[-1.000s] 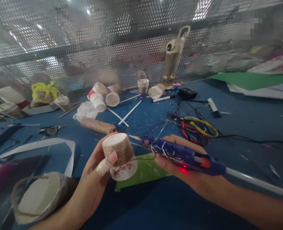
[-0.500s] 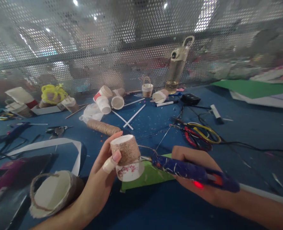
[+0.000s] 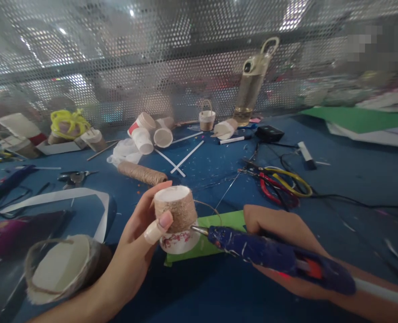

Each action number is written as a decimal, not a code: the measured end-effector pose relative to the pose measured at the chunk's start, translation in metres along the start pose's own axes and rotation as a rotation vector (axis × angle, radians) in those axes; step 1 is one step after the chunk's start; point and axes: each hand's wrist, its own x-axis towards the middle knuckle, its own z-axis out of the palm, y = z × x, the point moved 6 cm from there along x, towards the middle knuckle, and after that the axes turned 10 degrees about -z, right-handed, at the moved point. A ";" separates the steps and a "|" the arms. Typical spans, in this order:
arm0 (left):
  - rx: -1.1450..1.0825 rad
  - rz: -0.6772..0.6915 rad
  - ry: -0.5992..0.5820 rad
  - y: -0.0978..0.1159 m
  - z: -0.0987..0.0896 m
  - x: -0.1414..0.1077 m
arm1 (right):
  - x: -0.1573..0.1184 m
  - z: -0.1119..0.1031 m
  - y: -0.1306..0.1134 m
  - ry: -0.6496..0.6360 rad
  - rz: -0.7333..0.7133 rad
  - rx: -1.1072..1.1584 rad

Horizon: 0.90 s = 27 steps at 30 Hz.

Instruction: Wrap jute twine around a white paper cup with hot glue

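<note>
My left hand (image 3: 138, 244) holds a small paper cup (image 3: 177, 215) upside down; brown twine covers its upper part and a white band with pink flowers shows below. A bandage wraps my thumb. My right hand (image 3: 279, 237) grips a blue hot glue gun (image 3: 269, 255), its metal tip touching the cup's side just below the twine. A loose twine strand loops from the cup toward the green paper (image 3: 215, 235) lying under both.
A twine-wrapped cup basket (image 3: 60, 269) lies at lower left. On the blue table (image 3: 336, 179) are a twine spool (image 3: 141, 172), several paper cups (image 3: 145, 132), white strips, scissors (image 3: 74, 177), pliers and wires (image 3: 279, 184), a water bottle (image 3: 252, 83) and a perforated metal screen behind.
The glue gun's tip came down from above the cup's right side to touch the cup below the twine. My left hand kept the cup nearly still.
</note>
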 end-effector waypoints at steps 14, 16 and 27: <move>0.004 0.035 0.013 0.001 -0.004 0.000 | 0.000 -0.003 -0.001 0.014 0.031 -0.080; 0.021 0.034 0.007 0.000 -0.003 0.000 | -0.001 -0.001 -0.003 -0.007 0.006 -0.095; -0.011 0.008 -0.011 0.000 -0.003 0.001 | 0.000 -0.002 -0.004 -0.016 0.000 -0.130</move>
